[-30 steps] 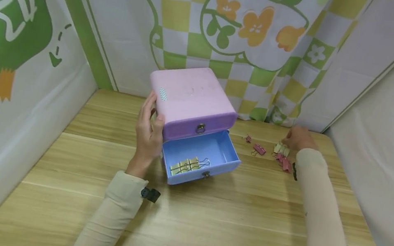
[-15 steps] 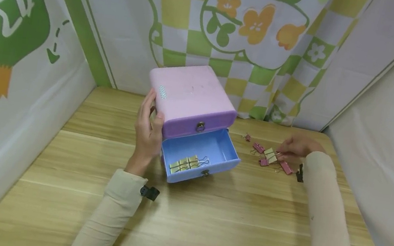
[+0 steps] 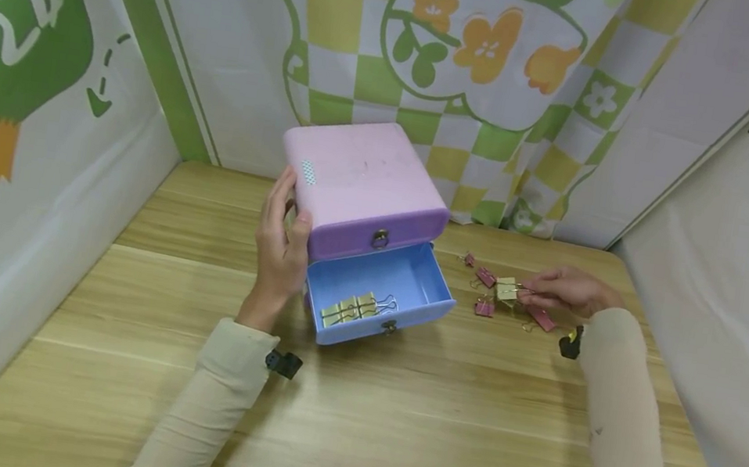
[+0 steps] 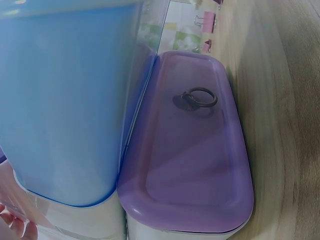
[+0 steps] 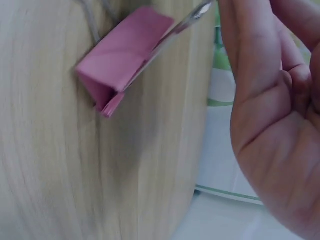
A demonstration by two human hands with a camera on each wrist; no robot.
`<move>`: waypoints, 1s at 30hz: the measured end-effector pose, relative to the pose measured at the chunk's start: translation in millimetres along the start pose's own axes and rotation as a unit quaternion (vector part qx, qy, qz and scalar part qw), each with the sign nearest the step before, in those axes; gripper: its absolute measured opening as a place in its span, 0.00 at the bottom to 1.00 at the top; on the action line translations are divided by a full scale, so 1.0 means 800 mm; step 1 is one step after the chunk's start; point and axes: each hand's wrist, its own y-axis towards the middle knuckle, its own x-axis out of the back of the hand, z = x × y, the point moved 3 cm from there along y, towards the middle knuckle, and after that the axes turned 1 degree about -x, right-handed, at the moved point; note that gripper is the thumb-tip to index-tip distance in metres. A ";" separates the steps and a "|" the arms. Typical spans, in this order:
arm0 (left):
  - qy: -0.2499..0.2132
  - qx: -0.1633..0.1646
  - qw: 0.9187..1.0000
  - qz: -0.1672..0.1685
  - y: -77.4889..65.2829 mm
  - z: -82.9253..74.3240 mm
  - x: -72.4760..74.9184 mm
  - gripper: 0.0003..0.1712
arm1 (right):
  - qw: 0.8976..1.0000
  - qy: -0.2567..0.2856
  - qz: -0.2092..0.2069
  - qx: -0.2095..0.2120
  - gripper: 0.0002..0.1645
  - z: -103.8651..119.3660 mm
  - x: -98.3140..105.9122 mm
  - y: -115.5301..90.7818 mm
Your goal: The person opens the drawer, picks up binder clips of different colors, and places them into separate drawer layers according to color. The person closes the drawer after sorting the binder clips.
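Observation:
My right hand pinches a yellow binder clip by its wire handles, close over the table. Around it lie several pink binder clips; one pink binder clip shows large in the right wrist view. At the left side of a pink drawer box, my left hand rests with thumb and fingers extended against the wall. The box's blue drawer is pulled out, with a row of yellow binder clips inside at its front left. Below it, a purple drawer front with a ring pull is closed.
The wooden table carries the box and the clips. A checked curtain hangs right behind the box. White printed panels stand along the left and right sides.
My right hand has drawn the yellow clip left and slightly forward, out of the pile. The pink clips have spread apart. My left hand remains on the box.

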 end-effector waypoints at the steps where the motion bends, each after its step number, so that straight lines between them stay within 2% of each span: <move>1: -0.001 0.000 1.000 0.000 0.000 0.000 0.000 0.40 | 1.000 0.017 0.005 0.002 0.16 0.001 0.000 -0.002; 3: -0.002 0.000 1.000 -0.001 0.000 0.000 0.000 0.40 | 0.999 0.037 0.012 0.010 0.17 0.004 -0.001 -0.005; 7: -0.004 -0.001 1.000 0.000 0.000 0.000 -0.001 0.40 | 0.998 0.040 0.030 0.047 0.18 0.019 -0.008 -0.013; 11: -0.004 -0.003 1.000 -0.001 -0.001 0.000 -0.001 0.40 | 0.996 0.029 0.030 0.083 0.17 0.039 -0.023 -0.021; 17: -0.004 -0.005 1.000 -0.003 0.000 0.001 -0.002 0.40 | 0.994 0.009 0.024 0.104 0.14 0.066 -0.052 -0.033; 20: -0.005 -0.002 1.000 -0.002 0.000 0.000 -0.002 0.41 | 0.993 -0.013 0.020 0.113 0.14 0.079 -0.067 -0.038; 26: -0.005 0.000 1.000 -0.003 -0.001 0.001 -0.002 0.41 | 0.989 -0.080 0.007 0.123 0.21 0.115 -0.103 -0.051; 30: -0.004 0.000 1.000 -0.005 0.000 0.001 -0.002 0.40 | 0.983 -0.132 0.001 0.129 0.20 0.142 -0.131 -0.060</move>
